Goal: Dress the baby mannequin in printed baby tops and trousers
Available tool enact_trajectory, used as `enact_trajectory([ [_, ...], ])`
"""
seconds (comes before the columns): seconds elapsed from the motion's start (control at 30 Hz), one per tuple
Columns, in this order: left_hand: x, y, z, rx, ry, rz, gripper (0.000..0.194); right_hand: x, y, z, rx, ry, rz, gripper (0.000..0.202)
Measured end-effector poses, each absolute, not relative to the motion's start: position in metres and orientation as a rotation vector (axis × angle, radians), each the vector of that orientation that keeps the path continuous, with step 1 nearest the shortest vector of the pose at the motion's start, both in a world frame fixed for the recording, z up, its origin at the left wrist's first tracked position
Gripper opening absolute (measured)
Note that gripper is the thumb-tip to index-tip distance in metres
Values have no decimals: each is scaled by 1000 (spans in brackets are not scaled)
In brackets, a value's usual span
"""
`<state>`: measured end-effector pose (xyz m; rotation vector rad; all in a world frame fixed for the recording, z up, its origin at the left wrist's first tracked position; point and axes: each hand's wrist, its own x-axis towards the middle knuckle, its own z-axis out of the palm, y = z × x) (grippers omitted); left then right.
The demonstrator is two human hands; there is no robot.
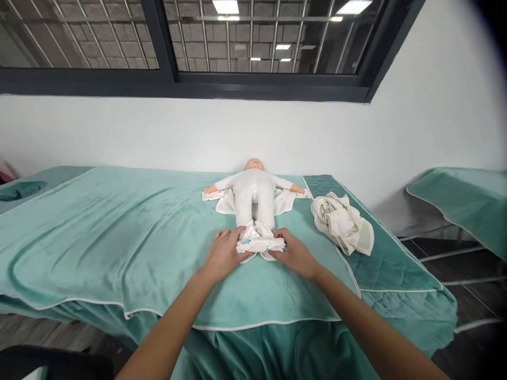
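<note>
A baby doll [254,187] with a white cloth body lies on its back, arms spread, head toward the wall. Beneath its arms and torso a white printed garment [225,203] is spread out. White printed pants [259,244] are bunched around the doll's lower legs, and its feet are hidden in them. My left hand [224,254] grips the left edge of the pants, thumb and fingers pressed on the fabric. At their right edge my right hand [295,255] pinches the cloth in the same way.
A crumpled cream cloth [343,222] lies right of the doll. Under everything is a green blanket [119,237] with white edging on a bed. A white wall [190,134] and barred window stand behind. Another green-covered surface [471,195] is at the right, beside metal bars.
</note>
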<state>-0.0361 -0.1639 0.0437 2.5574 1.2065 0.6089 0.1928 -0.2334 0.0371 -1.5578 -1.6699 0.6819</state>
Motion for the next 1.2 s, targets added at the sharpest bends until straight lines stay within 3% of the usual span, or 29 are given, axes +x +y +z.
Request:
enact_trajectory([
  [0.37, -67, -196, 107, 2274, 1039, 307, 61, 205, -254, 102, -1494, -1913, 1099, 40],
  [0.53, -80, -198, 169, 2227, 774, -28, 49, 211, -251, 159, -1483, -2119, 1286, 50],
  [0.67, -86, -194, 230, 2444, 845, -152, 45, 212, -241, 217, -1443, -2359, 1118, 47],
  [0.8, -82, -189, 279, 2737, 1131, 287, 33, 204, -239, 279, -1473, -2308, 848, 53],
  [0.97, -71, -189, 311, 2779, 1221, 1170, 15, 190, -240, 337, -1393, -2109, 606, 35],
  [1.07, -62, -184, 306, 2643, 1106, 1559, 8, 180, -238, 343, -1185, -1917, 635, 33],
  [1.2, -51, -169, 271, 2376, 1086, 1800, 9, 156, -222, 311, -928, -1721, 913, 36],
])
